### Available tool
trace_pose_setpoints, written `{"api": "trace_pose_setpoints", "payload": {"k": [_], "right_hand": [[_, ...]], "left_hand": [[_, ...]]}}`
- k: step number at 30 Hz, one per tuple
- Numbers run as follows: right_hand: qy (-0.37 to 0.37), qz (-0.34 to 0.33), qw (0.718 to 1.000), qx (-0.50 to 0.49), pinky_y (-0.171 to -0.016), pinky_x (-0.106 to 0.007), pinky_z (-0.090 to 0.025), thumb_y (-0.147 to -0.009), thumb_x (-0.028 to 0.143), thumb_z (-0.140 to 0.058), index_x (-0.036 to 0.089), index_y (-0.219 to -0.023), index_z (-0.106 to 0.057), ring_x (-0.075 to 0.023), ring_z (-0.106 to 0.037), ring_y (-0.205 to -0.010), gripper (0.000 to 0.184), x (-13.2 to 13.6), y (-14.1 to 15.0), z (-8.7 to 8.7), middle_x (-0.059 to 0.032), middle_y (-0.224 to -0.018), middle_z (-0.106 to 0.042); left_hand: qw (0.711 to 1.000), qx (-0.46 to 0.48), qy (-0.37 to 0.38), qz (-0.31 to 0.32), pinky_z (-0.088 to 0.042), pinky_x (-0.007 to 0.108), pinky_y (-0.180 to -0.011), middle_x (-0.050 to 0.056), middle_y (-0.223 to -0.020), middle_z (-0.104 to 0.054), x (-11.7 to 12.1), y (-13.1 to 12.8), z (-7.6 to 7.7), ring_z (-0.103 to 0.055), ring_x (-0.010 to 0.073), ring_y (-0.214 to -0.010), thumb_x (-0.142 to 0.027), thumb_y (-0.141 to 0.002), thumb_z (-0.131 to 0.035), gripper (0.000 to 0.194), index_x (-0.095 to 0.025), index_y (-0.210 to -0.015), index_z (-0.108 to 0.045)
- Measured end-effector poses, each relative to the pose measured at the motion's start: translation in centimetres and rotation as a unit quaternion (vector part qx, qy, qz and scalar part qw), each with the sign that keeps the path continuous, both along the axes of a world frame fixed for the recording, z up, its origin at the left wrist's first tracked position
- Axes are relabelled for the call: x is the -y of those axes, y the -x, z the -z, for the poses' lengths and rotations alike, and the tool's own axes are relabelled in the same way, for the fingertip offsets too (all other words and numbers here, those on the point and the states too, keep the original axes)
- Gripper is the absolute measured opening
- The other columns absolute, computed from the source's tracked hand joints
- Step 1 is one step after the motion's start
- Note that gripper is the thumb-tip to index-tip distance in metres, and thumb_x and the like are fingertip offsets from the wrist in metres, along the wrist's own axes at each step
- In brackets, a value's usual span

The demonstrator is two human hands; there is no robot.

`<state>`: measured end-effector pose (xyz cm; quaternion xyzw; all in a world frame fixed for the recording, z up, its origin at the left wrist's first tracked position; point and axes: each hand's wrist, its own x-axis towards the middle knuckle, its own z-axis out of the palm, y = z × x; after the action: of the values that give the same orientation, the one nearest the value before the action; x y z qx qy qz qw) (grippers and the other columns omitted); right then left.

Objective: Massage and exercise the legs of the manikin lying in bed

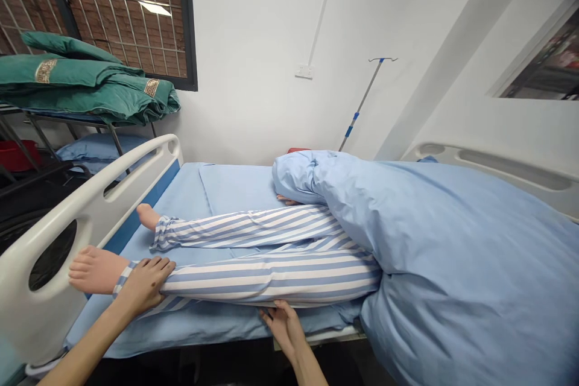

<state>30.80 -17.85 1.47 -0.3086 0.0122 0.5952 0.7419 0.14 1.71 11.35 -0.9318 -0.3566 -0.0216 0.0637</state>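
Note:
Two legs in blue-and-white striped pyjama trousers lie along the bed, on a light blue sheet (235, 184). They look like a mannequin's; the bare near foot (97, 270) points up beside the footboard. My left hand (145, 283) is closed over the near leg (217, 280) just above the ankle. Under the knee of that leg, my right hand (284, 325) holds from below, palm up, its fingertips partly hidden by the trousers. The far leg (244, 229) rests flat on the sheet, its bare foot (147, 217) turned outward.
A bunched blue quilt (443, 241) covers the upper body and hangs over the near bed edge. A white footboard (90, 211) stands at left, the headboard (497, 163) at right. Behind are an IV pole (365, 96) and folded green bedding (81, 81).

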Motion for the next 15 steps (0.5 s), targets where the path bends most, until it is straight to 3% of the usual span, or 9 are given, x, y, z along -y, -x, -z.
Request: {"api": "trace_pose_setpoints", "payload": {"k": [10,15], "right_hand": [[-0.010,-0.011,1.000,0.022,-0.076,-0.036,-0.048,-0.058,0.016,-0.070,0.018,-0.066,-0.060,-0.0175,-0.059,-0.078,0.013,-0.1,0.1,0.4,0.0006,-0.076,-0.064],[0.002,-0.015,1.000,0.017,-0.071,-0.033,-0.048,-0.057,0.016,-0.069,0.018,-0.066,-0.059,-0.0168,-0.059,-0.075,0.014,-0.2,0.1,1.0,0.0009,-0.074,-0.064]], "left_hand": [[1.000,-0.004,0.011,0.011,-0.033,0.038,-0.083,0.010,-0.105,-0.057,-0.9,-0.4,-1.2,-0.046,0.0273,-0.100,-0.010,-0.056,-0.049,0.049,-0.019,-0.104,-0.055],[1.000,-0.011,0.007,0.011,-0.033,0.038,-0.082,0.009,-0.108,-0.057,-0.9,-0.4,0.4,-0.046,0.0269,-0.100,-0.010,-0.056,-0.047,0.051,-0.018,-0.105,-0.056]]}}
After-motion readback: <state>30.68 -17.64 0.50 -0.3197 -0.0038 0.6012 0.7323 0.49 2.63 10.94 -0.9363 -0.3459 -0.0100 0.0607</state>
